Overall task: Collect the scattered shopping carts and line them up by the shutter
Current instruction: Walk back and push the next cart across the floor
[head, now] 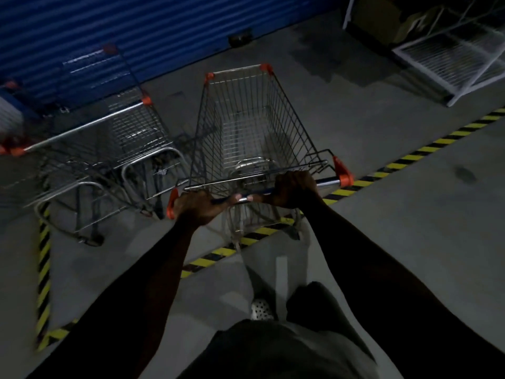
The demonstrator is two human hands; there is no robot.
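Both hands, left hand (195, 207) and right hand (295, 191), gripped the cart (254, 127) handle tight, steering it beside parked carts (109, 149) near the far shutter (109, 31).

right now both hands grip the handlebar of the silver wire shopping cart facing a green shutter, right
No: the head view shows the corrugated shutter is blue, not green. The left hand and right hand do grip the handlebar of the silver wire shopping cart facing it.

Held cart (254, 127) right of parked cart (131, 132), before shutter (109, 31)
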